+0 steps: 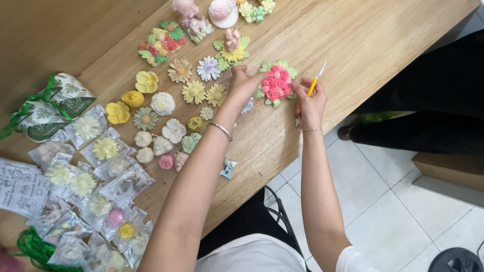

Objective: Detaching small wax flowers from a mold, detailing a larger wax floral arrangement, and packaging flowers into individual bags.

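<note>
The left hand (243,80) rests its fingertips on the left edge of a pink flower cluster with green leaves (276,83), which lies on the wooden tabletop (353,40) near its front edge; the fingers are curled and their tips are hidden against the piece. The right hand (309,103) touches the cluster's right edge and pinches a thin yellow tool (315,80) whose pale tip points up and away; how the fingers sit on its handle is hard to make out. Each wrist wears one thin bracelet. To the left lie loose moulded flowers, roughly twenty, yellow, white, cream and pink, too crowded for an exact count. Beyond them, two larger flower plaques (162,42) and a few figurines are cut off by the top edge. At far left, a dozen or so clear packets (106,149) hold more flowers, blurred by glare, beside a leaf-printed pouch with green ribbon (53,106).
</note>
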